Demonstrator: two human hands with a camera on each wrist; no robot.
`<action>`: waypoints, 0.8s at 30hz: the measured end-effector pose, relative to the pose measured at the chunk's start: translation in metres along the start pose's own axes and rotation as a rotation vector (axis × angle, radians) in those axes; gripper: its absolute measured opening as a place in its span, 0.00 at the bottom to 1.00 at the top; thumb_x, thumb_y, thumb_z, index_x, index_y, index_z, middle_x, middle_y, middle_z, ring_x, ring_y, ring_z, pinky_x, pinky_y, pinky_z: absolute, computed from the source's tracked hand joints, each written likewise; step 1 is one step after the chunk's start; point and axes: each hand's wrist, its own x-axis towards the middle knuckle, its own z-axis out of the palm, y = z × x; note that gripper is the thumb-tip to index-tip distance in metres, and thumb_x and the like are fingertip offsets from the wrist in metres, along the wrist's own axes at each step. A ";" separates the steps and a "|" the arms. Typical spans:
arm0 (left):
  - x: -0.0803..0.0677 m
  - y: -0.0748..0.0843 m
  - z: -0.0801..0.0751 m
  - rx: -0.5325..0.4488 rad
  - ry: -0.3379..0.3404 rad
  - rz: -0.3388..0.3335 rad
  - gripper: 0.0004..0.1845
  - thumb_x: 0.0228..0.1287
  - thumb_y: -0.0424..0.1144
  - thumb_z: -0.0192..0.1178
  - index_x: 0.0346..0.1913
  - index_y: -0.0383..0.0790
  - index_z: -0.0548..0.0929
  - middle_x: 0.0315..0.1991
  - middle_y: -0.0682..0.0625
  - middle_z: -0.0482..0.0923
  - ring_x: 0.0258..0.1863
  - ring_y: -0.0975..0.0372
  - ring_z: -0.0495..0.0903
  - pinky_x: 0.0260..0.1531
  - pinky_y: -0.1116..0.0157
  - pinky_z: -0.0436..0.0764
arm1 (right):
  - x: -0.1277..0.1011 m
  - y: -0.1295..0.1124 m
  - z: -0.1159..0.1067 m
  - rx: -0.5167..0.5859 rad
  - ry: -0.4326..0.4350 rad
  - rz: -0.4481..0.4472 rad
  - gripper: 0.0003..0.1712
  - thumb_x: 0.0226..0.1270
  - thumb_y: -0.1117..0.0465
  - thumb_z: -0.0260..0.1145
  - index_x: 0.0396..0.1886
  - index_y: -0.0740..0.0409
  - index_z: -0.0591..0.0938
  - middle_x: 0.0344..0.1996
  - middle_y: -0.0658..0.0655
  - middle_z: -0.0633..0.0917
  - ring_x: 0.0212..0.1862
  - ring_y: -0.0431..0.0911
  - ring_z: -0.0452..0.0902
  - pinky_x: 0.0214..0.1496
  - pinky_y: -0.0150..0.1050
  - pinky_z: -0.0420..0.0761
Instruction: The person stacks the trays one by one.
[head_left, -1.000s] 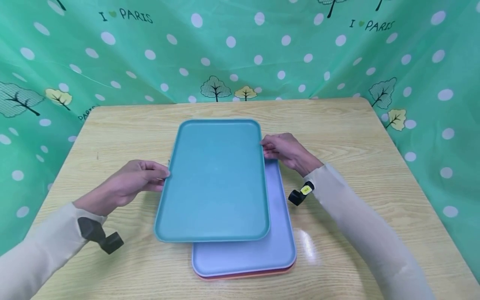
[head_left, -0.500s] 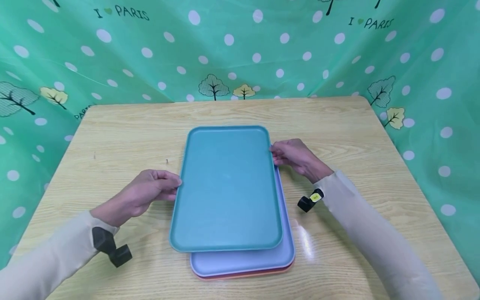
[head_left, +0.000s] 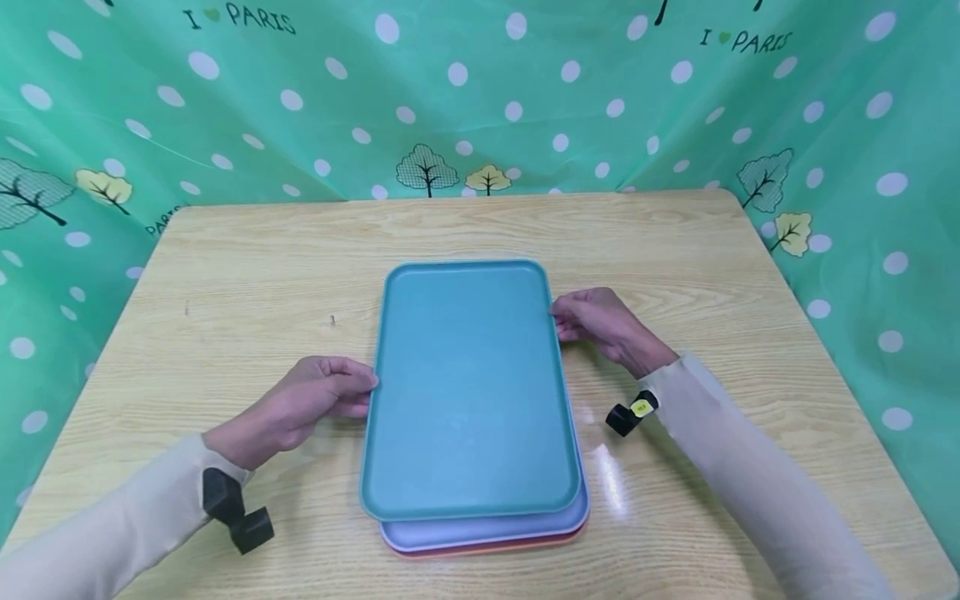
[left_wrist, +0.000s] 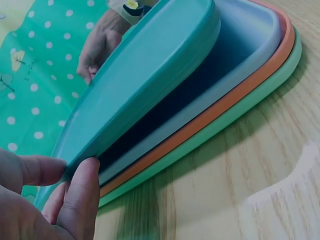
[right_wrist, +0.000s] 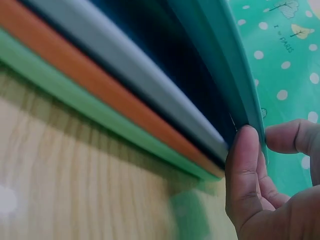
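A teal tray (head_left: 468,383) hangs just above a stack of trays on the wooden table (head_left: 225,275). My left hand (head_left: 315,400) pinches its left rim and my right hand (head_left: 596,321) pinches its right rim. Under it lie a lavender tray (head_left: 487,529), an orange tray (head_left: 510,546) and a green tray (left_wrist: 240,120). In the left wrist view my thumb and fingers (left_wrist: 80,200) clamp the teal tray (left_wrist: 150,70) rim, with a gap below it. The right wrist view shows my right thumb (right_wrist: 245,170) under the teal rim (right_wrist: 225,60), above the lavender (right_wrist: 125,65), orange (right_wrist: 100,90) and green (right_wrist: 75,100) rims.
A green polka-dot curtain (head_left: 480,92) hangs behind and at both sides of the table. Bare wood lies left, right and behind the stack. Black wrist cameras sit on my left sleeve (head_left: 236,512) and right sleeve (head_left: 630,412).
Both hands have carried the teal tray right and toward me, so it now sits almost squarely over the stack. Less of the lavender tray shows.
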 end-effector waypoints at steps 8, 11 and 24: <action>0.000 -0.001 0.006 -0.003 -0.015 -0.019 0.11 0.67 0.33 0.60 0.47 0.30 0.82 0.34 0.53 0.86 0.33 0.66 0.87 0.42 0.67 0.85 | -0.003 0.008 -0.005 0.002 -0.001 -0.006 0.07 0.67 0.66 0.60 0.39 0.67 0.79 0.21 0.49 0.83 0.24 0.38 0.80 0.32 0.28 0.84; 0.000 -0.002 0.007 0.008 -0.022 -0.023 0.12 0.67 0.34 0.60 0.48 0.29 0.81 0.35 0.52 0.86 0.34 0.66 0.87 0.42 0.67 0.85 | -0.004 0.009 -0.006 -0.006 -0.005 -0.013 0.08 0.67 0.66 0.60 0.40 0.68 0.78 0.22 0.49 0.83 0.25 0.38 0.80 0.33 0.29 0.84; 0.000 -0.008 0.011 0.021 -0.030 -0.044 0.12 0.67 0.35 0.61 0.48 0.29 0.81 0.36 0.50 0.85 0.34 0.65 0.87 0.42 0.66 0.86 | -0.009 0.015 -0.007 -0.050 -0.004 -0.012 0.11 0.67 0.66 0.61 0.43 0.71 0.78 0.23 0.50 0.83 0.26 0.38 0.80 0.34 0.29 0.84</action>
